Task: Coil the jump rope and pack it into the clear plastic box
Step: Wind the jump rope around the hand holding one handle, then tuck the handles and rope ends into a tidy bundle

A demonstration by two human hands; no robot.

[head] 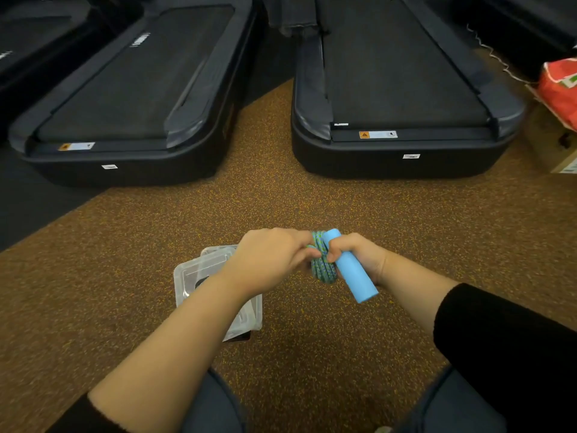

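The jump rope is bundled: a blue-green braided cord (321,264) wound in several loops beside a light blue foam handle (352,273). My right hand (359,254) grips the handle, which tilts down to the right. Fingers of my left hand (271,257) are closed on the cord coil at its left side. Both hands hold the bundle above the floor. The clear plastic box (190,273) lies on the floor below my left forearm, which hides much of it; its lid seems to be on.
Speckled brown rubber flooring (125,260) spreads all round. Two black treadmill decks (131,89) (402,82) stand ahead. A red bag (559,85) and a cardboard box (559,151) sit at the far right. My knees show at the bottom edge.
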